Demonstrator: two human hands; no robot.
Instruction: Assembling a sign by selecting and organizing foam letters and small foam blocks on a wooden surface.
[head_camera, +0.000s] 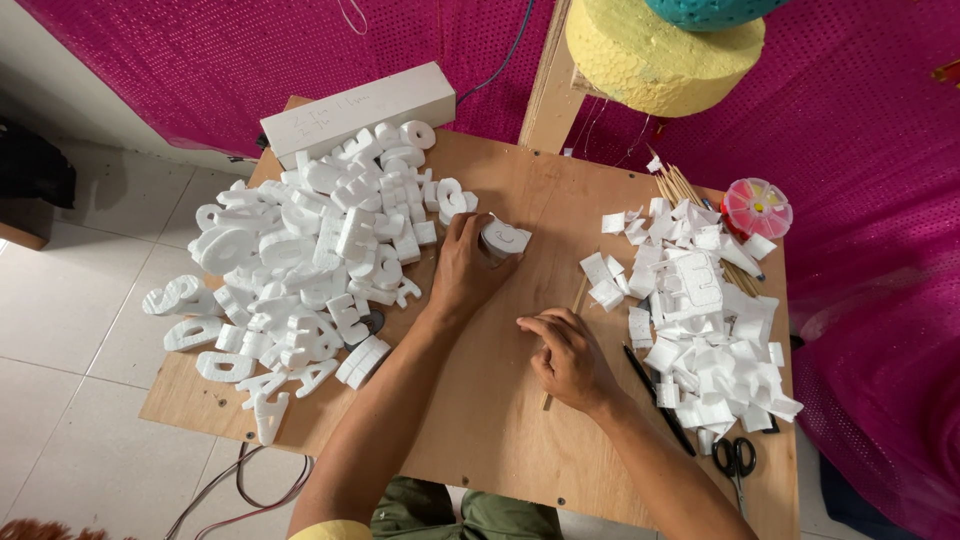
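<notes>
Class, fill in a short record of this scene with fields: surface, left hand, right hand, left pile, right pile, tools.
surface: wooden board
left hand: grips a small white foam piece
right hand: rests on the board, holds nothing
left pile: white foam letters
right pile: white foam offcuts
tools: scissors, black pen, wooden sticks

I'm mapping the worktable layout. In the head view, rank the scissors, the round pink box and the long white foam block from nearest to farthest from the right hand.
From the right hand:
1. Scissors, near right edge of the board.
2. Round pink box, far right corner.
3. Long white foam block, far left, behind the foam letters.
</notes>
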